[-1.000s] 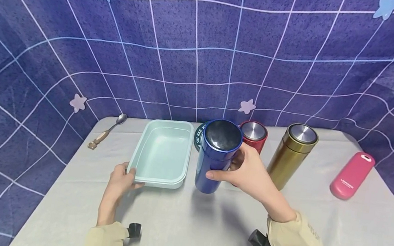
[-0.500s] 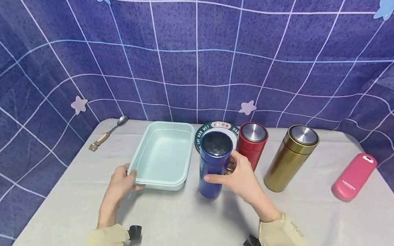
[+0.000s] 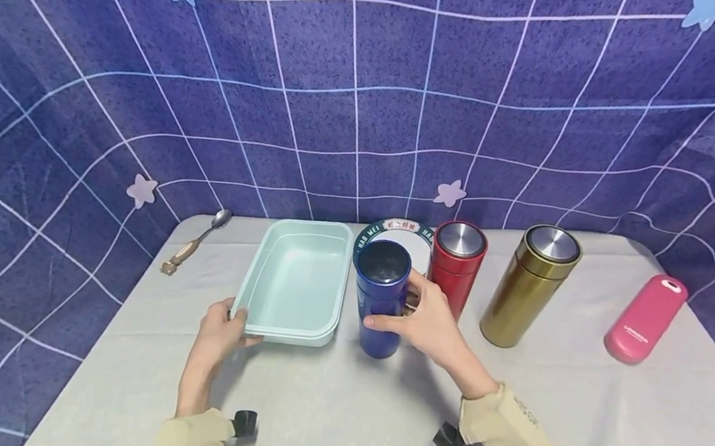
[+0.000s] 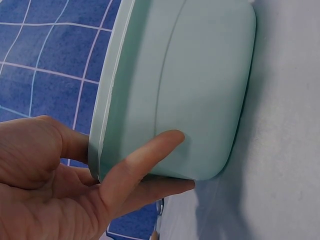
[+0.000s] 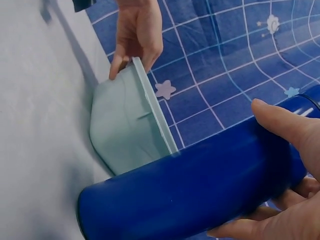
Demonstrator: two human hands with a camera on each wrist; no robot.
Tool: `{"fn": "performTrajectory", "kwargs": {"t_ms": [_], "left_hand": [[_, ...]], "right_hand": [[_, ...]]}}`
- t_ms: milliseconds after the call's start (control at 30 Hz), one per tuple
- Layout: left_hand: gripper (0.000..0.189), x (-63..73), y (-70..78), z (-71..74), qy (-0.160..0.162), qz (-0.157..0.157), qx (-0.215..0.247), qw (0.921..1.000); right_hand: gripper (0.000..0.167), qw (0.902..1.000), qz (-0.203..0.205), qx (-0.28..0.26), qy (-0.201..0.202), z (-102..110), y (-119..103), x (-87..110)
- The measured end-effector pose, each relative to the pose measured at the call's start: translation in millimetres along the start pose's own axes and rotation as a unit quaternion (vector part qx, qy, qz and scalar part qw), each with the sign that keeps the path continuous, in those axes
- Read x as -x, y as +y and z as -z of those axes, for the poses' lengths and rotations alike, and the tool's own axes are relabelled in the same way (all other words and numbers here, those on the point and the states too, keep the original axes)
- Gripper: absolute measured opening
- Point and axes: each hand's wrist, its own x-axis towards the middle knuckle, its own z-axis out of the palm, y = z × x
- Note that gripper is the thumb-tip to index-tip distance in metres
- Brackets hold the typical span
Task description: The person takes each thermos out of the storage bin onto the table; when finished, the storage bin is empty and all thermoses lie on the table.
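My left hand [image 3: 219,332] grips the near left corner of a mint-green plastic tub [image 3: 297,279], thumb over the rim and fingers below it outside. In the left wrist view the fingers press against the tub's outer wall [image 4: 200,90]. My right hand [image 3: 428,325] holds a blue thermos bottle [image 3: 382,304] around its upper body, just right of the tub. The bottle stands nearly upright with its dark lid on top. In the right wrist view the thumb lies along one side of the blue thermos [image 5: 190,185] and the fingers wrap the other.
Behind the blue bottle lies a round plate with a green rim [image 3: 372,234]. A red thermos [image 3: 457,269] and a gold thermos [image 3: 526,292] stand to the right. Farther right lies a pink case [image 3: 643,321]. At the far left is a spoon [image 3: 197,240] with a decorated handle.
The right hand has lowered the blue thermos and shifted it slightly left, uncovering the plate and more of the red thermos. The left hand has stayed on the tub.
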Motion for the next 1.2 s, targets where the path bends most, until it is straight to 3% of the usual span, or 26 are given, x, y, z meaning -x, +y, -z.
{"fn": "performTrajectory", "kwargs": {"t_ms": [367,700,1200], "left_hand": [[0.045,0.1,3.3,-0.4,-0.001,-0.012,0.004,0.9999],[0.046,-0.3,2.8,-0.9,0.002,-0.011,0.002,0.9999],[0.046,0.2,-0.7,1.1,0.001,-0.008,-0.019,0.9998]], "right_hand": [[0.072,0.9990,-0.015,0.037,-0.018,5,-5,-3.6],[0.072,0.9998,0.003,0.021,-0.006,1,0,0.3],[0.088,0.9994,-0.028,0.013,-0.018,2,6,27.1]]}}
